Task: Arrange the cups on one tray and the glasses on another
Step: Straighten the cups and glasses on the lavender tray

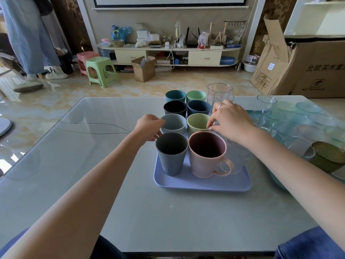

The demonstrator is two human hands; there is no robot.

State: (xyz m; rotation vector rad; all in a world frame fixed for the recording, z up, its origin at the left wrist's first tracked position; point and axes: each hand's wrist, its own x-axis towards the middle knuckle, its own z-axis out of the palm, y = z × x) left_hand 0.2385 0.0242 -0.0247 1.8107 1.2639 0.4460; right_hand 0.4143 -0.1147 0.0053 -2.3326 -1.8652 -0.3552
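A lavender tray (201, 184) on the table carries several coloured cups in two rows. Nearest me stand a ribbed grey cup (171, 156) and a pink mug (206, 157) with a handle. My left hand (149, 128) grips the left side of a light grey cup (174, 123) in the third row. My right hand (230, 119) pinches the right rim of a light green cup (196, 122). Several clear glasses (283, 128) stand on a teal tray (276, 181) to the right. Two tall glasses (219, 90) stand behind my right hand.
A green-gold jar (328, 156) sits at the right edge beside the glasses. The table's left half (74, 156) is bare glass top. Beyond the table are stools (100, 71), cardboard boxes (308, 71) and a person standing at far left (28, 43).
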